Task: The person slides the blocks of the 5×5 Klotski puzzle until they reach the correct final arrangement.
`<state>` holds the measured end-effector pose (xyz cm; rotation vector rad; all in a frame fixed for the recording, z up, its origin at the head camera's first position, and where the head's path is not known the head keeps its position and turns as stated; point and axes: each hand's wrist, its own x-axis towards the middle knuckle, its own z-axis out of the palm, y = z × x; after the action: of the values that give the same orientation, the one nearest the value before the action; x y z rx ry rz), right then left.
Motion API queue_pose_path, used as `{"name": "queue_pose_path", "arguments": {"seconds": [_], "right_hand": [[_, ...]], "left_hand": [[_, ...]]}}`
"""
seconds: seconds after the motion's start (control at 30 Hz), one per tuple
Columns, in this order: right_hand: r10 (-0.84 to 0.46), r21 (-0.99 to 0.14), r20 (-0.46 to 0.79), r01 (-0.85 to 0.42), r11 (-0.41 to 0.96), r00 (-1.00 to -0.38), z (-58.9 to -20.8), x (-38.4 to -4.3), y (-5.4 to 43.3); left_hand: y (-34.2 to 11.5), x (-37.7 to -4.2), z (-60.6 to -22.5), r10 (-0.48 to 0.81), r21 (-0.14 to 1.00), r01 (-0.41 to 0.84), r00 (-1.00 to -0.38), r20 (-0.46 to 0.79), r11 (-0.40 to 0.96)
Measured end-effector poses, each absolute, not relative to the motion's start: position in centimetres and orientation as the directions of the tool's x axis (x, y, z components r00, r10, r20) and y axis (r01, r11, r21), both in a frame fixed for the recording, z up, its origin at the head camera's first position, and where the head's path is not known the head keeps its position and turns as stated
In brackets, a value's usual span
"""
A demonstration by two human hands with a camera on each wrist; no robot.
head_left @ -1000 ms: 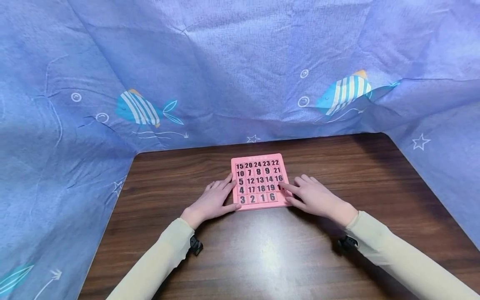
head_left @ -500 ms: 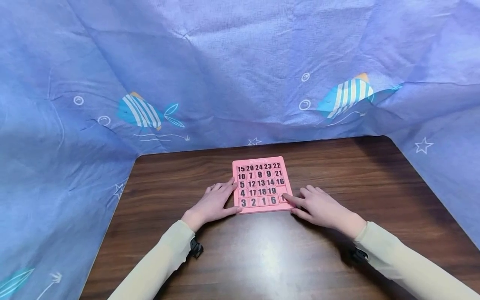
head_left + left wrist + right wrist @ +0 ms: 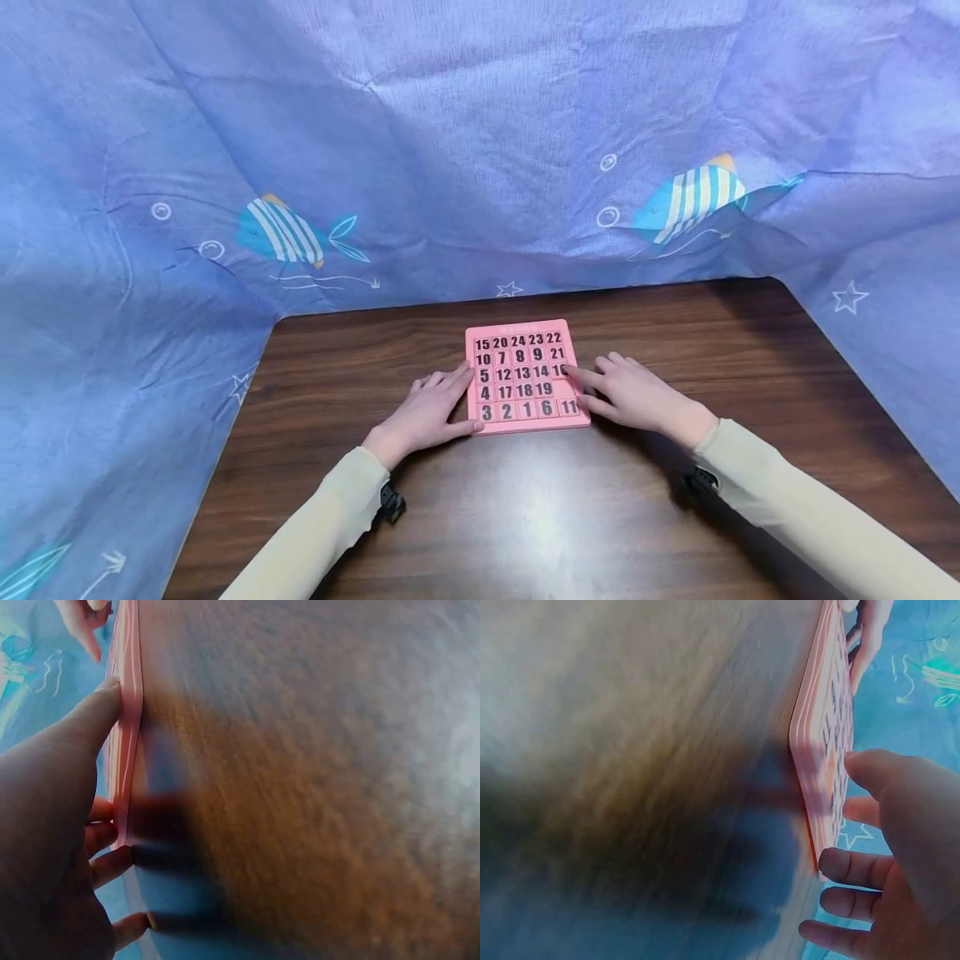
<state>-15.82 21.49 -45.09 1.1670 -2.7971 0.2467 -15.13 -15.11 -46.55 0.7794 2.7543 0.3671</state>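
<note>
A pink sliding number puzzle (image 3: pixel 525 377) lies flat on the dark wooden table (image 3: pixel 570 508). My left hand (image 3: pixel 431 408) rests against its left edge, fingers straight, thumb at the near left corner. In the left wrist view the left hand (image 3: pixel 67 825) touches the puzzle's thin edge (image 3: pixel 124 757). My right hand (image 3: pixel 630 392) lies at the right edge, its forefinger tip on the tile numbered 16. The tile numbered 11 (image 3: pixel 568 407) sits in the bottom right cell, with an empty cell above it. The right wrist view shows the right hand (image 3: pixel 889 847) beside the puzzle's rim (image 3: pixel 814 765).
A blue cloth (image 3: pixel 450 142) printed with striped fish, bubbles and stars hangs behind the table and drapes down both sides. Bare table stretches between the puzzle and me. A dark wrist strap (image 3: pixel 392 502) shows under each sleeve.
The right forefinger slid tile 11 down into the bottom right cell, then moved up to tile 16. The left hand stayed at the puzzle's left edge.
</note>
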Motion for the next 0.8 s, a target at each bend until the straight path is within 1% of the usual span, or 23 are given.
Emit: {"name": "queue_pose_path", "arguments": {"seconds": [0.1, 0.23, 0.37, 0.6, 0.7, 0.8], "right_hand": [[-0.692, -0.104, 0.144, -0.706, 0.7, -0.707, -45.3, -16.3, 21.4], [-0.685, -0.101, 0.108, -0.693, 0.714, -0.721, -45.7, -16.0, 21.3], [-0.703, -0.096, 0.091, -0.709, 0.699, -0.705, -46.0, -15.0, 21.3], [-0.735, -0.068, 0.138, -0.747, 0.662, -0.664, -45.8, -13.4, 21.5], [-0.736, -0.085, 0.147, -0.75, 0.656, -0.661, -45.5, -13.7, 21.3], [-0.724, -0.122, 0.134, -0.736, 0.666, -0.677, -45.1, -14.6, 20.9]], "left_hand": [[-15.0, -15.1, -46.6, 0.543, 0.326, 0.474, -0.824, -0.164, 0.818], [-15.0, -15.1, -46.7, 0.538, 0.33, 0.471, -0.829, -0.151, 0.818], [-15.2, -15.0, -46.7, 0.534, 0.319, 0.468, -0.829, -0.164, 0.824], [-15.2, -15.1, -47.0, 0.534, 0.313, 0.47, -0.831, -0.159, 0.825], [-15.2, -15.0, -47.1, 0.536, 0.316, 0.472, -0.83, -0.157, 0.823], [-15.4, -14.9, -47.0, 0.537, 0.317, 0.473, -0.83, -0.154, 0.822]]}}
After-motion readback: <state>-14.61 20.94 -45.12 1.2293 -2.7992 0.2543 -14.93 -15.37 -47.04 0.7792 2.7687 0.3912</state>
